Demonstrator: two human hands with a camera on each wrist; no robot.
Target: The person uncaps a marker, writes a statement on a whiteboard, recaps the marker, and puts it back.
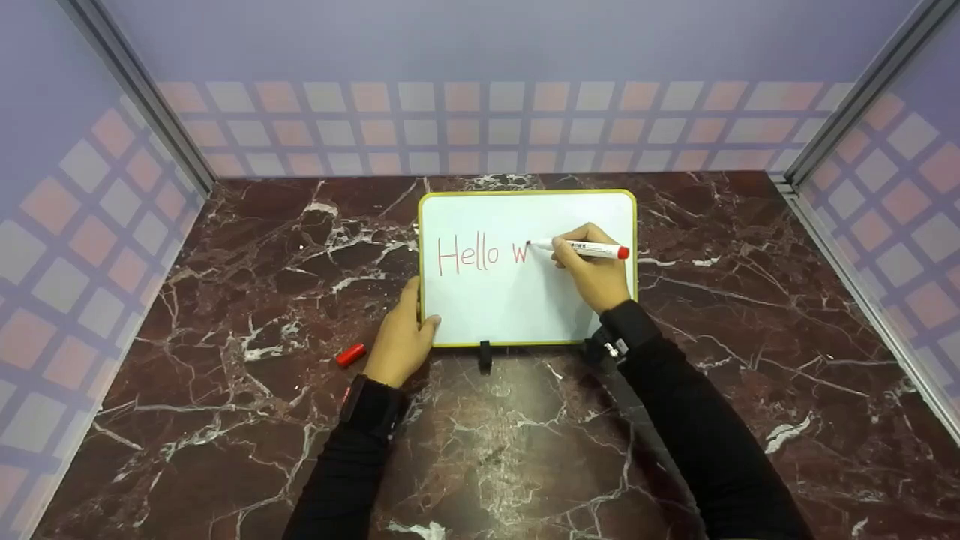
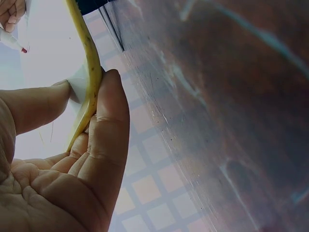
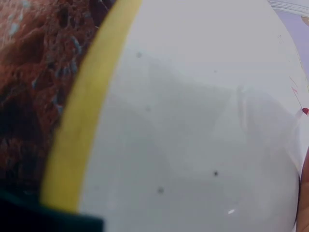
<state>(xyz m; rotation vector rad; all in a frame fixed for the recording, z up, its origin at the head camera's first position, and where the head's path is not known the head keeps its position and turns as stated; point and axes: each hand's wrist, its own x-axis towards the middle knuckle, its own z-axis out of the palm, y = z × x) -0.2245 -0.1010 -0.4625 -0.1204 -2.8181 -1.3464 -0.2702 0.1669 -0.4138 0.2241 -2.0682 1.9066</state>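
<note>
A small whiteboard (image 1: 480, 307) with a yellow rim stands propped on the table and bears "Hello w" in red writing (image 1: 468, 253). My left hand (image 1: 401, 339) grips its left edge low down, thumb on the front and fingers behind; the left wrist view shows this hold on the yellow rim (image 2: 91, 63) closely. My right hand (image 1: 596, 271) pinches a white marker (image 1: 589, 248) with a red end, its red tip at the board's surface just right of the "w". In the right wrist view the board's face fills most of the picture, with only a sliver of hand (image 3: 303, 198) at the right.
A red marker cap (image 1: 351, 355) lies on the dark red marbled table (image 1: 247, 450), left of my left hand. Black feet (image 1: 485, 355) show under the board's lower edge. Purple walls with pink and white squares (image 1: 506, 127) enclose the back and both sides.
</note>
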